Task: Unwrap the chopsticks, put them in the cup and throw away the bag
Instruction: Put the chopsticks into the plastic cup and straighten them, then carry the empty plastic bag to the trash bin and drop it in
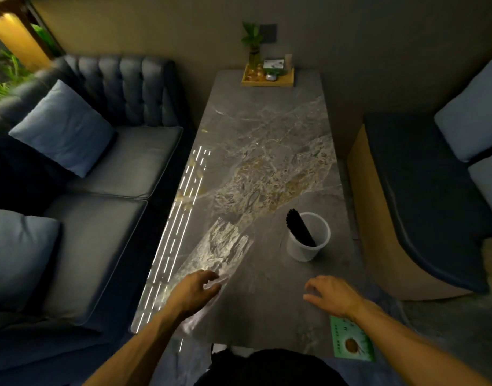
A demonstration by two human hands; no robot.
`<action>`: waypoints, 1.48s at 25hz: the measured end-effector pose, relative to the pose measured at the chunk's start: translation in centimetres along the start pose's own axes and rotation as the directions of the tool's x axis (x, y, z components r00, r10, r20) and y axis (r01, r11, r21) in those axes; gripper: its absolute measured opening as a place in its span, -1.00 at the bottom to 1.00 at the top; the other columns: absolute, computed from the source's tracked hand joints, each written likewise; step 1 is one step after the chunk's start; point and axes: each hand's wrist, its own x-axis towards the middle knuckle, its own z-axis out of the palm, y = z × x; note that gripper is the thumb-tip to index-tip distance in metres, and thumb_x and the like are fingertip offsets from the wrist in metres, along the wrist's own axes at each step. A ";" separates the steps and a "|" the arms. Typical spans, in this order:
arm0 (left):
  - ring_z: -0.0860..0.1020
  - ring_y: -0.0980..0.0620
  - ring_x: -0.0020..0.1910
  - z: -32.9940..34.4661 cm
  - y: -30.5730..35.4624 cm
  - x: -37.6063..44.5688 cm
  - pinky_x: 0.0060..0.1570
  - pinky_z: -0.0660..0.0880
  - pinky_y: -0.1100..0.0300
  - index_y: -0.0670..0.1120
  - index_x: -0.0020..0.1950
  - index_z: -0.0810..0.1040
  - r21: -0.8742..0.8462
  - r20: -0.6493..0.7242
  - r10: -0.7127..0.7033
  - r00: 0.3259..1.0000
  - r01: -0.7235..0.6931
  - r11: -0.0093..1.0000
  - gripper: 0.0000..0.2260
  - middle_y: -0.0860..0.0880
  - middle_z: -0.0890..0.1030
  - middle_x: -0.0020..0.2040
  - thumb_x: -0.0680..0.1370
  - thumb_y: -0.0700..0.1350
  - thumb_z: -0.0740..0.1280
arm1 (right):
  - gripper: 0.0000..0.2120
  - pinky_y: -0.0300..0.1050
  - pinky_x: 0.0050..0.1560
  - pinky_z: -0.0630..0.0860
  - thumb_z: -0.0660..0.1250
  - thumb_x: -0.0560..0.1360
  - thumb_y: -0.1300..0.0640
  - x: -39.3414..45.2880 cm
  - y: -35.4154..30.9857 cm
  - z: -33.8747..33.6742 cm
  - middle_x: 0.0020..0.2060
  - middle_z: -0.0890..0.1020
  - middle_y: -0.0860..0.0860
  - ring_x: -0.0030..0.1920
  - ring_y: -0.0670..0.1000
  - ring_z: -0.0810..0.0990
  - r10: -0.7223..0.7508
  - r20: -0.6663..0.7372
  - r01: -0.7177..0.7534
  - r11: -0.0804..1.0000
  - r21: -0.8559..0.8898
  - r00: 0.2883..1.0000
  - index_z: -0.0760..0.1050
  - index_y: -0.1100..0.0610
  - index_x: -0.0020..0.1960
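Note:
A white cup (309,238) stands on the grey marble table (267,140), right of centre, with a bundle of black chopsticks (299,227) leaning inside it. A long, clear, crinkled plastic bag (222,246) lies flat on the table's left side, running diagonally toward me. My left hand (197,288) rests on the bag's near end, fingers curled onto the plastic. My right hand (332,295) hovers over the table near the front edge, fingers spread, holding nothing, below the cup.
A green card (350,342) lies at the table's near right corner. At the far end a wooden tray (267,79) holds a plant and small items. A dark blue sofa (100,162) with cushions flanks the left side. A bench (406,190) stands on the right.

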 end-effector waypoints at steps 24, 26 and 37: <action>0.63 -0.02 -0.04 -6.1 -13.7 6.3 -0.05 0.56 0.12 -0.04 0.05 0.65 0.065 0.355 -0.071 0.932 0.051 0.997 -0.73 -0.05 0.69 0.04 0.47 0.10 0.40 | -0.47 -0.02 0.23 0.48 0.35 0.47 -0.20 9.9 -19.1 3.9 0.25 0.58 0.11 0.21 0.12 0.55 0.219 0.150 -0.261 0.885 0.387 0.964 0.47 0.12 0.29; 0.64 0.03 -0.15 -5.8 -13.3 6.3 -0.19 0.56 0.18 -0.03 -0.01 0.66 -0.022 0.310 -0.093 0.946 0.104 0.994 -0.82 -0.03 0.70 -0.07 0.48 0.03 0.41 | -0.54 0.02 0.25 0.48 0.40 0.47 -0.08 10.1 -18.9 4.3 0.22 0.60 0.15 0.19 0.13 0.56 0.266 0.157 -0.309 0.792 0.526 0.951 0.50 0.17 0.25; 0.58 0.13 -0.22 -3.7 -13.2 5.0 -0.32 0.41 0.36 0.03 -0.02 0.62 -0.183 0.295 -0.136 0.946 0.196 0.963 -0.92 0.04 0.65 -0.15 0.50 -0.05 0.39 | -0.86 -0.40 -0.61 0.36 0.39 0.49 0.29 9.6 -20.9 6.8 -0.30 0.57 0.08 -0.39 -0.04 0.47 0.413 0.202 -0.320 0.240 0.916 0.888 0.48 0.15 -0.20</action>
